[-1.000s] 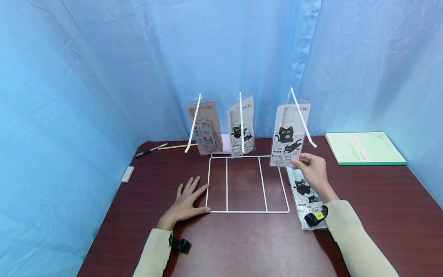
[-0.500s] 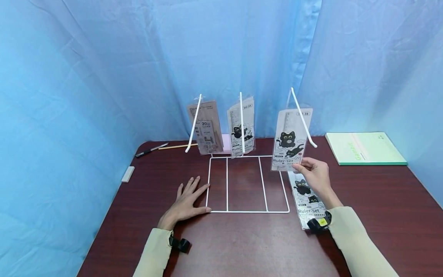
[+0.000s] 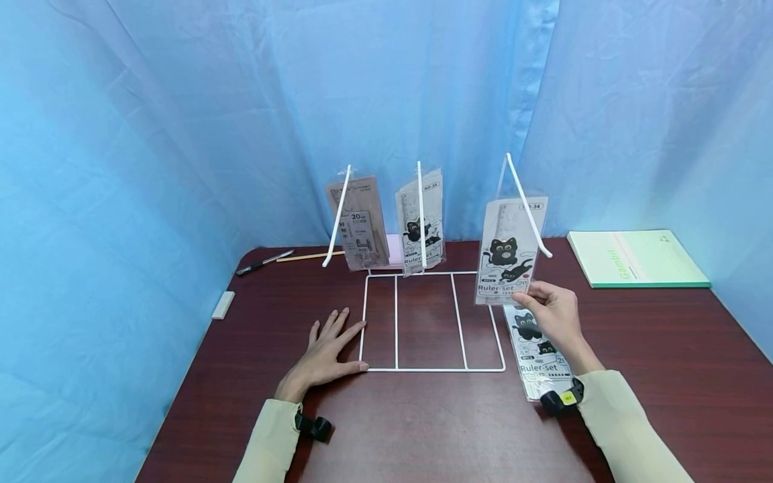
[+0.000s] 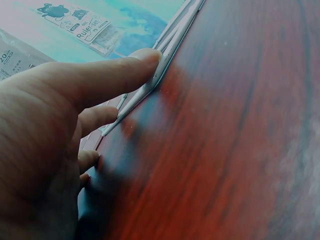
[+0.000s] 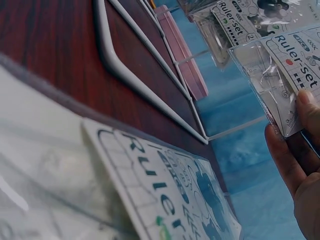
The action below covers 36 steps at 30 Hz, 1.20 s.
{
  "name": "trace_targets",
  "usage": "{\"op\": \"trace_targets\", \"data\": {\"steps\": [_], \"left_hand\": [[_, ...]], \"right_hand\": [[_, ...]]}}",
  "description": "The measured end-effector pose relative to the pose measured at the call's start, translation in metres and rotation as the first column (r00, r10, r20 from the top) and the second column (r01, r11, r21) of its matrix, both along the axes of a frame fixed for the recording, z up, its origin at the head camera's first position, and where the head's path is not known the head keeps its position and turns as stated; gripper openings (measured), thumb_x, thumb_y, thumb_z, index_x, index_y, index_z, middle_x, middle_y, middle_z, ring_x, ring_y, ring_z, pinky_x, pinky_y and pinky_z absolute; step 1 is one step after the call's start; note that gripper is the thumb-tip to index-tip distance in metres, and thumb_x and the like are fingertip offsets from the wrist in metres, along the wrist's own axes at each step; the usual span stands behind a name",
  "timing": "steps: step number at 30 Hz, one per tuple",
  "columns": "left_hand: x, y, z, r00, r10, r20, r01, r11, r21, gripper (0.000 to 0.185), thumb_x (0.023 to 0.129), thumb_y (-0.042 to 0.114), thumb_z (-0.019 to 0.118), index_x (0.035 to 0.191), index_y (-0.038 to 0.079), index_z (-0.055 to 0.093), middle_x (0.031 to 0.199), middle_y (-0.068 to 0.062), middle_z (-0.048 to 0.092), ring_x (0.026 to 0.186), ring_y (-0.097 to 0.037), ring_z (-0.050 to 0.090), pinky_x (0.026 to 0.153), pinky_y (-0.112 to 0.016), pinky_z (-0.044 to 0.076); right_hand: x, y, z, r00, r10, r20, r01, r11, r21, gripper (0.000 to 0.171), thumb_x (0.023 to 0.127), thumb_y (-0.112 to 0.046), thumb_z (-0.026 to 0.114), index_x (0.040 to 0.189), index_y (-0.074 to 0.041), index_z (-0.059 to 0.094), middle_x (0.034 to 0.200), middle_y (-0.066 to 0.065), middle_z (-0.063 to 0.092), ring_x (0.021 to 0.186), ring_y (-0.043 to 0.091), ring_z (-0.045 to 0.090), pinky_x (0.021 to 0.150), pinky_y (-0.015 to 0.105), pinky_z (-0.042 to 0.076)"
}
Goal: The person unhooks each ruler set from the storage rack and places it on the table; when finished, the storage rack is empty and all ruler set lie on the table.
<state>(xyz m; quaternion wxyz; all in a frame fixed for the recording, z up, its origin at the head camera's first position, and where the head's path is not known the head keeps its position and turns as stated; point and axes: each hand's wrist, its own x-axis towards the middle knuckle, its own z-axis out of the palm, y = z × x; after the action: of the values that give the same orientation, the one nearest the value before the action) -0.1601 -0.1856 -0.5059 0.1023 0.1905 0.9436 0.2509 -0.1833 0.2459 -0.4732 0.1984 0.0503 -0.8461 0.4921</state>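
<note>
My right hand (image 3: 554, 320) pinches the lower right corner of a ruler set pack (image 3: 506, 258), a clear pack with black cats on its card. This pack is upright at the right hook (image 3: 527, 204) of a white wire rack; whether the hook passes through its top hole I cannot tell. My left hand (image 3: 321, 355) lies on the table with fingers spread, its thumb and index finger touching the rack's wire base (image 3: 431, 369). Another ruler set (image 3: 431, 245) hangs on the middle hook, and a brownish 20 cm pack (image 3: 359, 228) on the left one.
More ruler set packs (image 3: 539, 365) lie on the table (image 3: 417, 429) under my right forearm. At the back right is a green notebook (image 3: 638, 259). A black pen (image 3: 262, 261), a thin wooden stick (image 3: 308, 255) and a white block (image 3: 223, 304) lie at the left.
My right hand has moved down and slightly right, bringing the ruler set pack lower along with it. The left hand stays where it was.
</note>
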Motion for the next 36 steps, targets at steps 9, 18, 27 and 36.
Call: {"op": "trace_targets", "data": {"steps": [9, 18, 27, 36], "left_hand": [[0.001, -0.001, 0.001, 1.000, -0.008, -0.004, 0.008, 1.000, 0.001, 0.084, 0.086, 0.052, 0.072, 0.157, 0.025, 0.037, 0.170, -0.016, 0.013, 0.158, -0.041, 0.004, 0.120, -0.071, 0.000], [0.002, -0.002, 0.002, 1.000, -0.007, 0.010, 0.007, 1.000, 0.012, 0.086, 0.086, 0.053, 0.072, 0.158, 0.026, 0.034, 0.170, -0.013, 0.011, 0.159, -0.039, 0.002, 0.121, -0.069, -0.003], [0.002, -0.001, 0.002, 1.000, -0.002, 0.006, 0.002, 1.000, 0.001, 0.086, 0.085, 0.054, 0.072, 0.158, 0.026, 0.034, 0.170, -0.013, 0.011, 0.159, -0.038, 0.002, 0.121, -0.069, -0.002], [0.002, -0.001, 0.002, 1.000, 0.000, 0.009, 0.000, 1.000, 0.004, 0.086, 0.085, 0.054, 0.072, 0.158, 0.026, 0.035, 0.170, -0.013, 0.011, 0.159, -0.038, 0.002, 0.121, -0.069, -0.002]], "right_hand": [[0.008, 0.001, 0.001, 1.000, 0.007, -0.014, -0.007, 1.000, 0.007, 0.016, 0.086, -0.002, 0.075, 0.100, 0.006, 0.075, 0.091, 0.027, 0.075, 0.066, -0.011, 0.064, 0.059, 0.009, 0.051], [0.014, 0.002, 0.001, 0.999, 0.003, -0.038, -0.002, 1.000, 0.025, 0.014, 0.084, 0.003, 0.075, 0.097, 0.009, 0.074, 0.088, 0.029, 0.074, 0.065, -0.017, 0.060, 0.058, 0.008, 0.050], [0.022, 0.002, 0.003, 0.999, 0.001, -0.044, 0.000, 1.000, 0.031, 0.009, 0.083, 0.003, 0.077, 0.092, 0.006, 0.076, 0.085, 0.027, 0.074, 0.060, -0.011, 0.058, 0.051, 0.011, 0.043], [0.027, 0.003, -0.001, 0.998, -0.009, -0.060, 0.011, 0.999, 0.031, 0.007, 0.080, 0.005, 0.078, 0.085, 0.002, 0.076, 0.079, 0.024, 0.074, 0.049, -0.008, 0.041, 0.041, 0.017, 0.030]]}}
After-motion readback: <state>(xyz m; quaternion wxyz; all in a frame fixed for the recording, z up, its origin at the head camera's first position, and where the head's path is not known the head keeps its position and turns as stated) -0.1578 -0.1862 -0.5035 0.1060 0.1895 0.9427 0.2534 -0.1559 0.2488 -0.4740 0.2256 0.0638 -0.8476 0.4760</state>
